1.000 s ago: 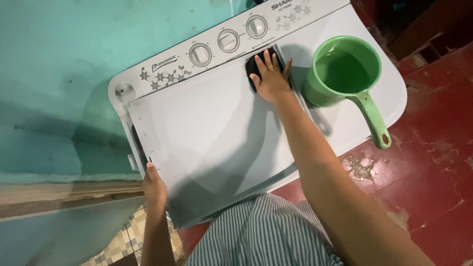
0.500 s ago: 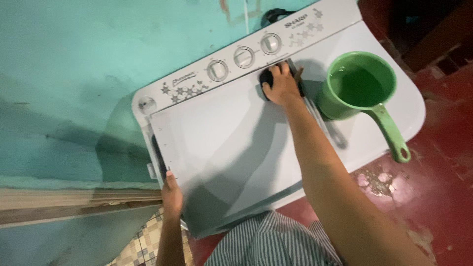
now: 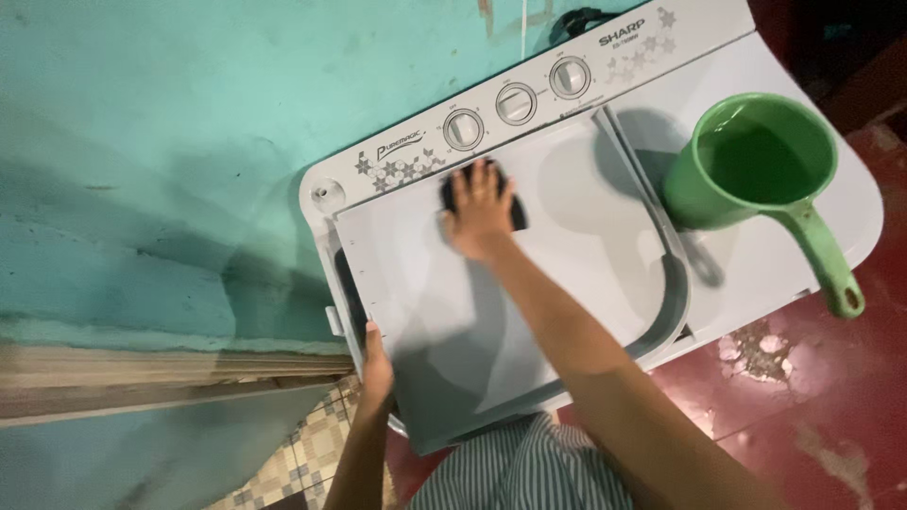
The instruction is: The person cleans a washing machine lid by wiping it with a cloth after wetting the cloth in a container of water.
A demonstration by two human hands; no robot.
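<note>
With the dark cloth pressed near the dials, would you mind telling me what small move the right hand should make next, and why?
Probably slide the right hand, flat on the dark cloth, toward the person across the white lid. The cloth sits at the lid's far edge beside the dials, so the near part lies ahead of it. The left hand grips the lid's near left edge, bracing it.

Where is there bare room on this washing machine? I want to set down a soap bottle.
The white lid is bare between the right hand on its dark sponge and the green dipper. The right lid is crowded by the dipper. The left hand takes the left edge.
</note>
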